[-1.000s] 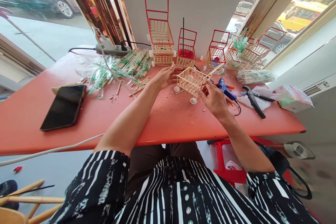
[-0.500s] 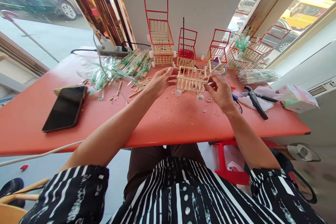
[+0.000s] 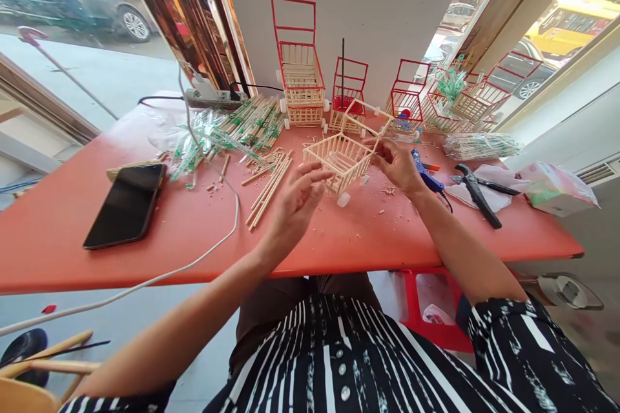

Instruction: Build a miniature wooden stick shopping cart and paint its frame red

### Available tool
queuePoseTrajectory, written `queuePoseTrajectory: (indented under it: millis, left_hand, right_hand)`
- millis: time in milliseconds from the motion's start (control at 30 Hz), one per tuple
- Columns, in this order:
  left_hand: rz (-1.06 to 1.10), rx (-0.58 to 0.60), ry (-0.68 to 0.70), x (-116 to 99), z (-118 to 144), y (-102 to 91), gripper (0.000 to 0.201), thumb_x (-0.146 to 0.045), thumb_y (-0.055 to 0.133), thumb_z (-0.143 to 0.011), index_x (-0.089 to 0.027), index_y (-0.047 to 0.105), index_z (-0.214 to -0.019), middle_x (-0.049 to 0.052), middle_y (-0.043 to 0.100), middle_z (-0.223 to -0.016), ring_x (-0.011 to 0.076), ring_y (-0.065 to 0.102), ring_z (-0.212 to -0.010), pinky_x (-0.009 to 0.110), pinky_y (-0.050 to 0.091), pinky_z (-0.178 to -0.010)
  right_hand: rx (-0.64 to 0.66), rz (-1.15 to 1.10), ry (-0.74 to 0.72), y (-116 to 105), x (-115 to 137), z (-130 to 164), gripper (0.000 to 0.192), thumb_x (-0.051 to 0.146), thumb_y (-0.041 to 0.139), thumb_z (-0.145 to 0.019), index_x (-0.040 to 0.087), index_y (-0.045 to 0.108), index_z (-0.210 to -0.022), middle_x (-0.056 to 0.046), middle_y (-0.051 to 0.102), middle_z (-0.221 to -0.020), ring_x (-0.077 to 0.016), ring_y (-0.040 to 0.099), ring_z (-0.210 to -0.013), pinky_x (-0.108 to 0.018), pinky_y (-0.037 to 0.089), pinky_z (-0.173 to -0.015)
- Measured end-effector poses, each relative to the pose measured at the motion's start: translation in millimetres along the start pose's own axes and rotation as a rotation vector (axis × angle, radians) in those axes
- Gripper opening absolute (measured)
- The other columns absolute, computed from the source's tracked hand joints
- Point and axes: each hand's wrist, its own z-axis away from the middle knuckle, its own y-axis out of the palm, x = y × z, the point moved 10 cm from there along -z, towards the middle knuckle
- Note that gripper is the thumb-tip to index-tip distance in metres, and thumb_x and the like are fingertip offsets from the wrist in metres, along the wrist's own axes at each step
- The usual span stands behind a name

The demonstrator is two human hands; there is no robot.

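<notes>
A small, unpainted shopping cart (image 3: pixel 356 166) made of thin wooden sticks is held above the red table, its open basket facing up and a white wheel (image 3: pixel 343 199) at its lower front corner. My right hand (image 3: pixel 400 164) pinches the cart's right side, where the handle frame (image 3: pixel 368 117) rises. My left hand (image 3: pixel 296 203) is at the near left corner, fingers apart and bent; whether they touch the sticks I cannot tell. Several loose wooden sticks (image 3: pixel 269 190) lie left of the cart, partly behind my left hand.
Carts with red-painted frames (image 3: pixel 296 55) stand along the wall. A blue glue gun (image 3: pixel 425 173) and black pliers (image 3: pixel 477 197) lie right, near a tissue pack (image 3: pixel 559 187). Left are wrapped stick bundles (image 3: pixel 254 119), a phone (image 3: pixel 126 206) and a white cable (image 3: pixel 213 246).
The cart has turned and tilted, so its basket now shows from above. My left hand has let go of its left end and come nearer to me; my right hand still holds it.
</notes>
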Motion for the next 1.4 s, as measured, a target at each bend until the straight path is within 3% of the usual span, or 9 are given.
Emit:
queuePoseTrajectory:
  millis: [133, 400, 567, 667, 733, 833, 1000, 1200, 1400]
  left_hand:
    - [-0.074, 0.019, 0.063, -12.6, 27.3, 19.0, 0.033, -0.041, 0.059, -0.115, -0.034, 0.078, -0.141, 0.011, 0.058, -0.170, 0.0304, 0.054, -0.162, 0.058, 0.046, -0.134]
    - [-0.130, 0.176, 0.007, -17.7, 71.7, 69.5, 0.068, -0.030, 0.059, -0.115, -0.050, 0.039, -0.177, 0.005, 0.024, -0.193, 0.0339, 0.023, -0.178, 0.060, 0.038, -0.139]
    - [-0.061, 0.315, -0.113, -4.5, 90.8, 97.0, 0.087, -0.023, 0.063, -0.111, -0.042, 0.019, -0.184, 0.010, 0.014, -0.195, 0.0353, 0.010, -0.180, 0.061, 0.038, -0.139]
    - [-0.049, 0.353, -0.140, -3.2, 96.4, 95.5, 0.080, -0.021, 0.065, -0.108, -0.035, 0.034, -0.181, 0.014, 0.026, -0.192, 0.0364, 0.028, -0.177, 0.060, 0.045, -0.135]
    - [-0.033, 0.385, -0.092, -14.8, 92.9, 87.2, 0.065, -0.018, 0.066, -0.106, -0.032, 0.055, -0.169, 0.014, 0.057, -0.175, 0.0313, 0.059, -0.159, 0.050, 0.062, -0.122]
    - [-0.048, 0.186, -0.001, -40.4, 63.1, 42.4, 0.036, -0.018, 0.069, -0.105, -0.028, 0.078, -0.138, 0.005, 0.087, -0.116, 0.0194, 0.081, -0.105, 0.035, 0.069, -0.096]
    - [-0.084, -0.315, 0.052, -58.8, -18.1, -41.5, 0.015, -0.028, 0.078, -0.102, -0.028, 0.083, -0.116, 0.001, 0.081, -0.098, 0.0151, 0.073, -0.085, 0.027, 0.063, -0.079]
    - [-0.016, -0.306, 0.043, -9.0, -118.9, -45.8, 0.010, -0.019, 0.084, -0.094, -0.024, 0.081, -0.103, -0.001, 0.071, -0.083, 0.0118, 0.062, -0.071, 0.024, 0.051, -0.065]
    - [0.002, -0.212, -0.021, 20.0, -152.1, -37.8, 0.016, -0.020, 0.088, -0.090, -0.020, 0.077, -0.079, -0.003, 0.058, -0.065, 0.0106, 0.048, -0.059, 0.024, 0.039, -0.054]
  right_hand:
    - [0.026, -0.066, 0.020, 6.7, -8.4, -6.0, 0.043, 0.060, 0.091, -0.082, 0.024, 0.082, -0.103, -0.006, 0.082, -0.103, -0.0212, 0.074, -0.091, -0.036, 0.063, -0.088]
    - [0.130, -0.041, 0.050, 17.2, -12.7, -18.8, 0.032, 0.049, 0.085, -0.084, 0.021, 0.082, -0.100, -0.004, 0.081, -0.090, -0.0172, 0.068, -0.079, -0.029, 0.053, -0.070]
    - [0.160, -0.017, -0.005, 18.7, -2.7, -25.4, 0.028, 0.049, 0.086, -0.083, 0.022, 0.078, -0.084, -0.005, 0.081, -0.095, -0.0196, 0.069, -0.088, -0.032, 0.055, -0.080]
    - [0.150, -0.018, -0.012, 17.9, -0.9, -25.3, 0.034, 0.052, 0.087, -0.083, 0.022, 0.072, -0.076, -0.005, 0.081, -0.095, -0.0196, 0.069, -0.089, -0.031, 0.055, -0.079]
    - [0.148, -0.025, -0.010, 18.1, -1.5, -24.2, 0.036, 0.054, 0.087, -0.083, 0.022, 0.072, -0.075, -0.006, 0.081, -0.095, -0.0185, 0.068, -0.087, -0.030, 0.054, -0.076]
    - [0.147, -0.029, 0.001, 19.0, -4.9, -22.5, 0.033, 0.054, 0.086, -0.084, 0.022, 0.078, -0.087, -0.005, 0.082, -0.095, -0.0154, 0.065, -0.078, -0.028, 0.050, -0.067]
    - [0.133, -0.036, 0.020, 19.9, -10.0, -21.3, 0.033, 0.052, 0.085, -0.085, 0.024, 0.083, -0.102, -0.004, 0.084, -0.095, -0.0155, 0.064, -0.074, -0.027, 0.048, -0.061]
    - [0.123, 0.015, -0.020, 16.5, -5.7, -16.1, 0.030, 0.052, 0.080, -0.089, 0.023, 0.083, -0.098, -0.007, 0.085, -0.101, -0.0225, 0.075, -0.091, -0.034, 0.059, -0.079]
    - [0.064, 0.034, 0.014, 0.5, -6.5, -7.3, 0.038, 0.057, 0.073, -0.097, 0.023, 0.083, -0.112, -0.010, 0.081, -0.113, -0.0217, 0.072, -0.092, -0.038, 0.063, -0.084]
